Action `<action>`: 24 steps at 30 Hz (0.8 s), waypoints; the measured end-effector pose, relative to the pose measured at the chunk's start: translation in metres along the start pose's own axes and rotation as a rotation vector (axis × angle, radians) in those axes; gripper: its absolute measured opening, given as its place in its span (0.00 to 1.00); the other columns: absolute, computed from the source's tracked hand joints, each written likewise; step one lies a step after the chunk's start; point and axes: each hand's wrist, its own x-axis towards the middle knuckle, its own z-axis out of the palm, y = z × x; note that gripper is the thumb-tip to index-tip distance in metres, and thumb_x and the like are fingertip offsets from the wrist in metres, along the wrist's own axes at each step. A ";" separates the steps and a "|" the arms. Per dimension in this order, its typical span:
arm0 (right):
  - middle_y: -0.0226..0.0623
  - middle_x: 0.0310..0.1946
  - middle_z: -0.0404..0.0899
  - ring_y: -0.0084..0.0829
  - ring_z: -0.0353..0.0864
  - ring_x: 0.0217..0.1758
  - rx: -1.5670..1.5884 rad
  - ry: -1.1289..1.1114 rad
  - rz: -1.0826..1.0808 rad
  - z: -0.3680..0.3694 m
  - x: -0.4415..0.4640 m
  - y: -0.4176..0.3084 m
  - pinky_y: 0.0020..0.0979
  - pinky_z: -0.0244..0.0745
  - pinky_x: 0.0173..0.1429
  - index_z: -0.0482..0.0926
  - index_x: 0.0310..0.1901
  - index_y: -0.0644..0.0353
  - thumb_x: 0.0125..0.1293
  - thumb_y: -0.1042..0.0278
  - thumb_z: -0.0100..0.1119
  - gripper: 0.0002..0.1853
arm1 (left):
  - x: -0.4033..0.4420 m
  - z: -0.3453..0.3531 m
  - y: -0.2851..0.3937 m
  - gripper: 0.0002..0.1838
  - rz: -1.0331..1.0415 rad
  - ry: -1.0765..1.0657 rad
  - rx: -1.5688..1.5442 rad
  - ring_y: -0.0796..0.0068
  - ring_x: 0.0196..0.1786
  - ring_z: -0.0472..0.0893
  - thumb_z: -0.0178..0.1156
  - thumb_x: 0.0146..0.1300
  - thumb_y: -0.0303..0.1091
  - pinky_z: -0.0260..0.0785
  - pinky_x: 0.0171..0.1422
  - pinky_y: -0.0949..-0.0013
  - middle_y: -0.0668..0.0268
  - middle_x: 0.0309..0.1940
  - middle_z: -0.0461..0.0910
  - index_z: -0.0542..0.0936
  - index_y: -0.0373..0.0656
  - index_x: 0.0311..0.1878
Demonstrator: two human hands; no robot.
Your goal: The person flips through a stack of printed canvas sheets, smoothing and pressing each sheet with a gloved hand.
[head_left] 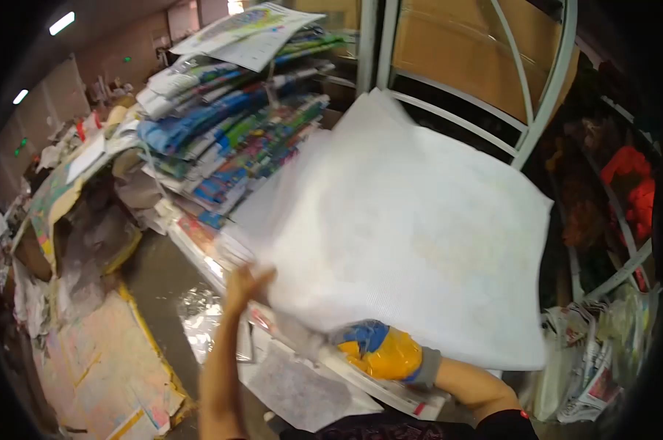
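A large white sheet (434,242) of thin, mesh-like material spreads over the middle of the table, its left part blurred and raised in folds. My left hand (247,286) is bare and touches or nearly touches the sheet's left front edge; its fingers are smeared by motion. On my right hand (383,352) is a yellow and blue glove with a grey cuff, its fingers curled at the sheet's front edge by the table rim (331,359). What lies under the sheet is hidden.
Stacks of colourful printed bags (236,132) stand at the back left, papers (250,33) on top. A metal frame (456,121) rises behind the sheet. Plastic bags (592,359) hang at the right. A large flat bundle (107,359) lies on the floor at the left.
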 end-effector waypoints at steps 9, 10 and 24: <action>0.46 0.41 0.78 0.46 0.76 0.45 -0.136 0.343 0.033 -0.007 0.036 0.035 0.36 0.72 0.50 0.76 0.39 0.63 0.57 0.69 0.58 0.10 | -0.051 0.016 -0.021 0.32 0.028 0.392 -0.075 0.70 0.48 0.72 0.68 0.47 0.38 0.66 0.51 0.70 0.58 0.48 0.73 0.70 0.38 0.56; 0.46 0.41 0.78 0.46 0.76 0.45 -0.142 0.352 0.081 -0.005 0.033 0.035 0.36 0.72 0.49 0.76 0.39 0.63 0.57 0.69 0.58 0.10 | -0.068 0.022 -0.004 0.38 0.024 0.390 -0.163 0.69 0.53 0.70 0.68 0.47 0.37 0.66 0.52 0.69 0.56 0.56 0.68 0.64 0.39 0.62; 0.41 0.37 0.76 0.39 0.74 0.38 -0.136 0.087 0.115 -0.033 0.054 0.014 0.32 0.70 0.43 0.78 0.41 0.61 0.55 0.70 0.64 0.12 | -0.125 0.120 -0.017 0.31 -0.236 0.262 -0.975 0.70 0.51 0.73 0.65 0.47 0.19 0.69 0.53 0.71 0.60 0.50 0.70 0.62 0.36 0.54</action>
